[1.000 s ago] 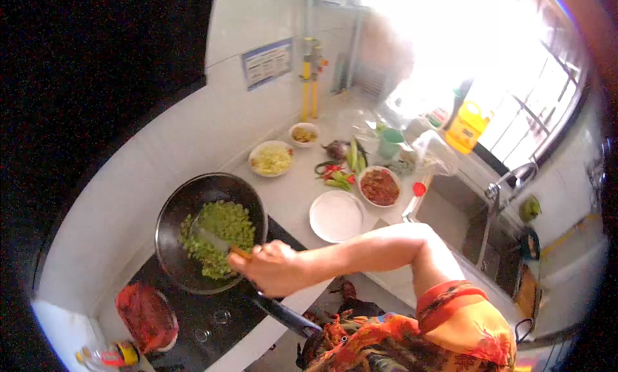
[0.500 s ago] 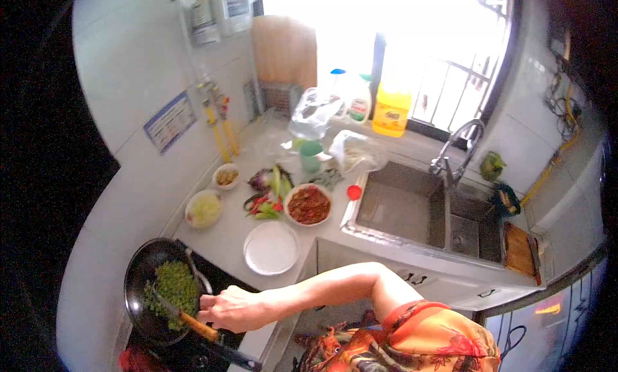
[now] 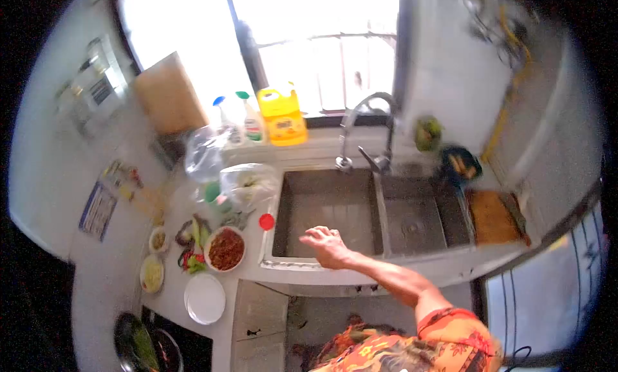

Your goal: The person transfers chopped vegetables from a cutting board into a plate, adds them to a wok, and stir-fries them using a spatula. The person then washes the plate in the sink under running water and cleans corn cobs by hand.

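Note:
My right hand (image 3: 327, 248) hangs over the front edge of the large sink basin (image 3: 325, 204). Its fingers are loosely stretched, and it holds nothing that I can see. The faucet (image 3: 380, 134) arches over the sink behind it. To the left of the basin sits a round red object (image 3: 266, 222). At the lower left a black wok (image 3: 125, 343) with chopped greens (image 3: 145, 347) is partly cut off by the frame edge. The wooden-handled spatula is out of sight. My left hand is not in view.
On the counter are a bowl of reddish-brown food (image 3: 226, 248), a white plate (image 3: 205, 299), vegetables (image 3: 193, 243) and plastic bags (image 3: 248, 182). A yellow jug (image 3: 282, 118) and spray bottles (image 3: 252, 121) line the windowsill. A wooden board (image 3: 492, 216) lies right of the sink.
My right hand has left the spatula handle at the wok and moved right to the sink. The view has turned right, leaving the wok at the lower-left edge.

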`<state>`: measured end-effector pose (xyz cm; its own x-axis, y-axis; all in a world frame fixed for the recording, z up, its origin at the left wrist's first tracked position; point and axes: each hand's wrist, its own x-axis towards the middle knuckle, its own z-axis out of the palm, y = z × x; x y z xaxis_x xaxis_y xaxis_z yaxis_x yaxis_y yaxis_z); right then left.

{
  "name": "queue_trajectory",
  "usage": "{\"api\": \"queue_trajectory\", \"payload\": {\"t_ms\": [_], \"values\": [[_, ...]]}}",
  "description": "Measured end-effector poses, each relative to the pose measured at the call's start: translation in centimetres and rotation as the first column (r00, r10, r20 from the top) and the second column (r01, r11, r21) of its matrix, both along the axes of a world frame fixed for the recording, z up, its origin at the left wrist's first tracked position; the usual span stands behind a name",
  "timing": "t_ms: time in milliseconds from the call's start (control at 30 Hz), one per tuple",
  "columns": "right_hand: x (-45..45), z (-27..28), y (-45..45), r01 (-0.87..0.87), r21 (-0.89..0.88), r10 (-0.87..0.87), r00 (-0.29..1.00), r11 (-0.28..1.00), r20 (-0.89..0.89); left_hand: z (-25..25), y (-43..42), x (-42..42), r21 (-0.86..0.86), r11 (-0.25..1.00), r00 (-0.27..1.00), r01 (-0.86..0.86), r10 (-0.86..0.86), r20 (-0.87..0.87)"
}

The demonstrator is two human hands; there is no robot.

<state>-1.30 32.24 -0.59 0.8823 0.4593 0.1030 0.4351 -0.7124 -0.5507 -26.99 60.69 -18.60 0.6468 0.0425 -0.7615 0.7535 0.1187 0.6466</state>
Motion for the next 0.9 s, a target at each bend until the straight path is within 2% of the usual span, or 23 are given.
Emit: {"api": "queue_trajectory", "payload": {"t_ms": [33,100,167,200,233,300,367,433,467,533,567,667,700,767,800,833,867,900], "values": [[-0.2,-0.5,-1.8,0.025,0.218,-0.022,1.0,0.976,-0.016,0.4,-0.3,0.3,0.011,0.999,0.999,0.035,-0.035,-0.008],[-0.2,0.5,-4.7,0.317,0.488,-0.143,0.922,0.813,-0.361,0.6,-1.0,0.8,0.021,0.996,0.995,0.09,-0.089,-0.032],[1.3,-2.5,-8.9,0.245,0.308,-0.23,0.97,0.919,-0.084,0.7,-1.5,1.3,0.032,0.992,0.992,0.12,-0.118,-0.055],[2.1,-3.4,-11.2,0.344,0.29,-0.344,0.937,0.893,-0.053,0.7,-1.6,1.3,0.034,0.991,0.989,0.131,-0.128,-0.07],[2.5,-4.4,-13.6,0.445,0.271,-0.457,0.889,0.854,-0.02,0.7,-1.7,1.5,0.039,0.989,0.987,0.144,-0.14,-0.083],[2.4,-6.8,-18.6,0.713,0.085,-0.713,0.701,0.696,-0.036,0.6,-1.6,2.4,0.041,0.984,0.98,0.171,-0.165,-0.113],[1.4,-11.6,-23.1,0.819,-0.17,-0.837,0.537,0.547,-0.105,0.2,-1.7,3.5,0.042,0.98,0.973,0.193,-0.185,-0.141],[0.3,-13.6,-26.5,0.63,-0.514,-0.811,0.499,0.582,-0.307,-0.2,-1.8,5.1,0.045,0.975,0.964,0.217,-0.206,-0.166],[0.0,-14.0,-27.1,0.641,-0.515,-0.821,0.482,0.569,-0.307,-0.6,-1.9,6.0,0.045,0.972,0.96,0.229,-0.218,-0.178],[-1.6,-15.0,-27.5,0.603,-0.665,-0.897,0.33,0.44,-0.294,-1.3,-2.1,8.0,0.045,0.966,0.949,0.256,-0.242,-0.2],[-2.2,-16.4,-27.6,0.613,-0.669,-0.907,0.309,0.421,-0.287,-1.7,-2.3,8.9,0.045,0.963,0.944,0.266,-0.252,-0.212],[-2.6,-20.6,-28.2,0.464,-0.767,-0.885,0.36,0.444,-0.295,-2.4,-2.7,11.5,0.047,0.953,0.928,0.3,-0.28,-0.246],[-1.7,-19.4,-27.6,0.485,-0.73,-0.85,0.463,0.481,-0.252,-2.5,-2.8,12.0,0.053,0.949,0.923,0.309,-0.286,-0.259],[0.6,-14.6,-27.2,0.382,-0.585,-0.677,0.587,0.715,-0.445,-2.9,-3.0,13.1,0.057,0.945,0.915,0.323,-0.296,-0.276],[1.5,-10.3,-27.8,0.382,-0.31,-0.49,0.617,0.871,-0.616,-2.8,-3.0,13.3,0.064,0.941,0.911,0.331,-0.301,-0.282],[2.5,-5.8,-28.4,0.376,-0.003,-0.247,0.604,0.927,-0.758,-2.9,-3.1,13.6,0.073,0.939,0.908,0.337,-0.303,-0.289],[1.9,-5.5,-29.2,0.398,0.371,-0.066,0.751,0.839,-0.657,-2.8,-3.2,13.6,0.079,0.936,0.905,0.344,-0.307,-0.295],[1.9,-3.8,-29.5,0.451,0.532,0.081,0.704,0.717,-0.706,-2.9,-3.5,13.7,0.087,0.931,0.902,0.354,-0.315,-0.295]]}}
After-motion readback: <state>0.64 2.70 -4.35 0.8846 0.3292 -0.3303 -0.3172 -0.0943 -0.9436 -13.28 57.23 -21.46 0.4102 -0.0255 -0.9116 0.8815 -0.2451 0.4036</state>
